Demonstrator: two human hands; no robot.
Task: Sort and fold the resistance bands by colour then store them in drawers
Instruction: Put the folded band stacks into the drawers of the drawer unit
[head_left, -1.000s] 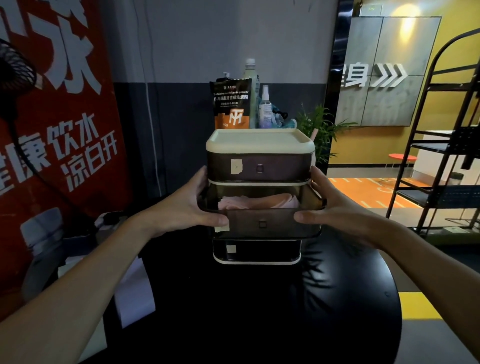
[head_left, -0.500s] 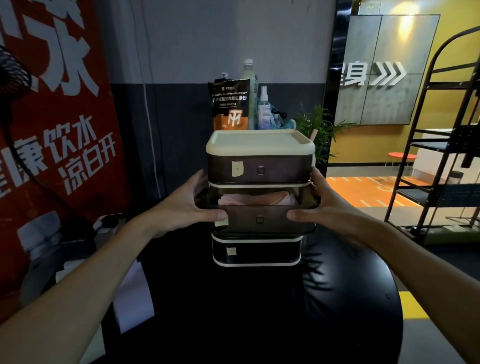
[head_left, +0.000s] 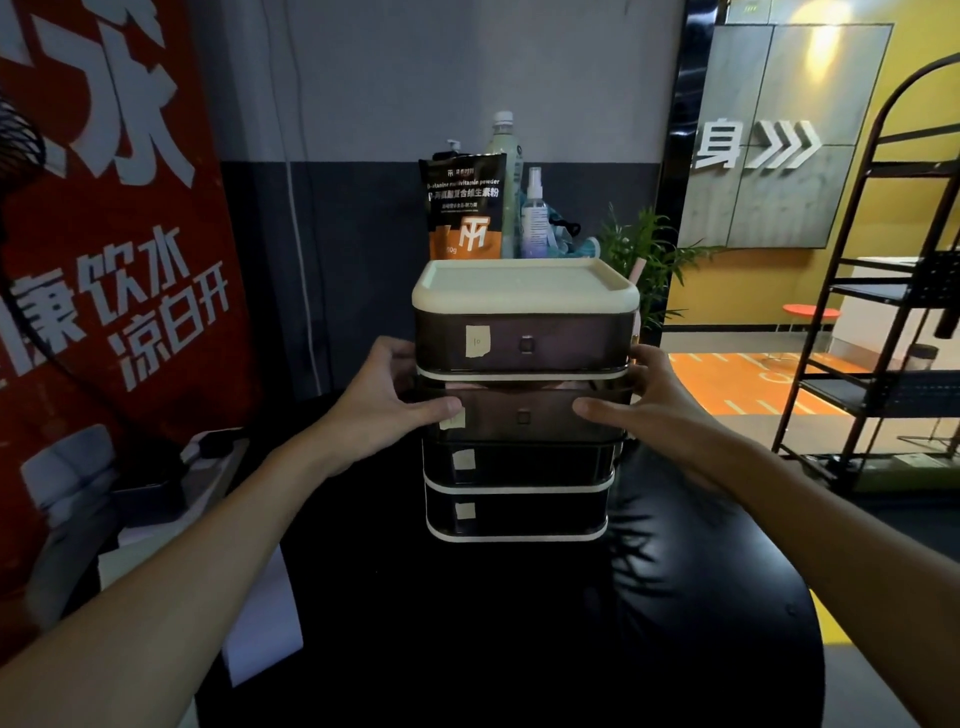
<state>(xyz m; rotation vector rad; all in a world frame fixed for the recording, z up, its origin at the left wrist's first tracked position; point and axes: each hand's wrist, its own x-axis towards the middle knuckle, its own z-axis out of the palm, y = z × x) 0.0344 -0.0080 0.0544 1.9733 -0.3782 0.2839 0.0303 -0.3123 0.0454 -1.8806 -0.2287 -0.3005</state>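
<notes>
A dark drawer unit (head_left: 524, 343) with a cream lid stands on a round black table (head_left: 519, 623). Its second drawer (head_left: 524, 415) sticks out only slightly, and a sliver of pink band (head_left: 519, 385) shows along its top edge. My left hand (head_left: 384, 410) grips the drawer's left end, thumb across its front by a paper label. My right hand (head_left: 644, 410) grips the right end the same way. Below it, two lower drawers (head_left: 519, 486) are closed.
Behind the unit stand an orange and black powder pouch (head_left: 462, 208), a tall bottle (head_left: 503, 156) and a spray bottle (head_left: 534, 218). A red banner (head_left: 104, 234) fills the left, a black metal rack (head_left: 883, 312) the right. White paper (head_left: 260, 623) lies at the table's left edge.
Both hands have pushed the second drawer back into the unit. The pink band inside, plainly visible a second ago, is now almost hidden.
</notes>
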